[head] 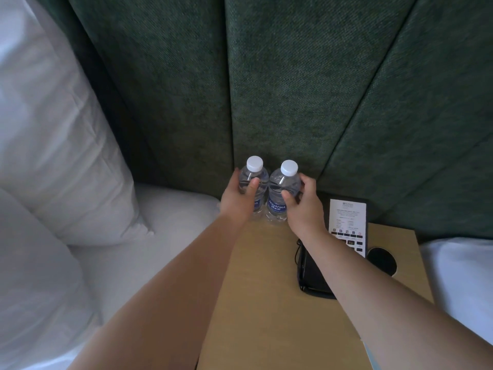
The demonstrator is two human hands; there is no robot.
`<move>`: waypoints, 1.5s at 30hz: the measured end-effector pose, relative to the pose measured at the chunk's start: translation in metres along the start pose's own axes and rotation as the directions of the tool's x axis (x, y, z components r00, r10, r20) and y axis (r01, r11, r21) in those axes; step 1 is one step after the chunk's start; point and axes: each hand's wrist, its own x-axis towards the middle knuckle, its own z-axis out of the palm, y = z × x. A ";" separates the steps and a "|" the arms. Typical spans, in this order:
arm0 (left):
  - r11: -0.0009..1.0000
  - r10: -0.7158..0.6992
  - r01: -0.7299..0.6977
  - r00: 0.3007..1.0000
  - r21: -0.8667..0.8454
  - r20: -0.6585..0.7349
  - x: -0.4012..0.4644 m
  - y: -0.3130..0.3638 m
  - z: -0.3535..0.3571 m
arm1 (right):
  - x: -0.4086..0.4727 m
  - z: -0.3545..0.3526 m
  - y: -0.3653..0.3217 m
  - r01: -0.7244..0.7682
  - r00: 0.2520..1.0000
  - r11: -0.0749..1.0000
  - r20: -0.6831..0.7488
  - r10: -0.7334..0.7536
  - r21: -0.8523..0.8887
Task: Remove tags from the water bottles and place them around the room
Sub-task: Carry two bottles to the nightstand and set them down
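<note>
Two clear water bottles with white caps and blue labels stand upright side by side at the back left corner of a wooden nightstand (266, 276). My left hand (237, 198) grips the left bottle (256, 172) around its body. My right hand (304, 204) grips the right bottle (282, 182), thumb in front and fingers behind. No tag shows on either bottle.
A black telephone (346, 236) with a white instruction card lies on the nightstand to the right of the bottles, next to a round dark hole (381, 261). A green padded headboard (266, 89) rises behind. White pillows (53, 156) and bedding lie at the left; more white bedding (464, 276) at the right.
</note>
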 end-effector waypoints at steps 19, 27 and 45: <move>0.904 0.212 -0.177 0.976 0.390 -0.048 -0.147 0.071 -0.071 | -0.114 -0.106 -0.075 0.092 0.991 0.974 0.112 -0.070 -0.206; 0.740 0.390 -0.326 0.921 0.588 0.020 -0.250 0.106 -0.080 | -0.203 -0.145 -0.111 0.261 0.964 0.856 0.065 -0.260 -0.446; 0.572 0.461 -0.623 0.782 0.534 0.419 -0.348 0.133 -0.006 | -0.334 -0.242 -0.087 -0.065 0.890 0.941 -0.446 -0.096 -0.332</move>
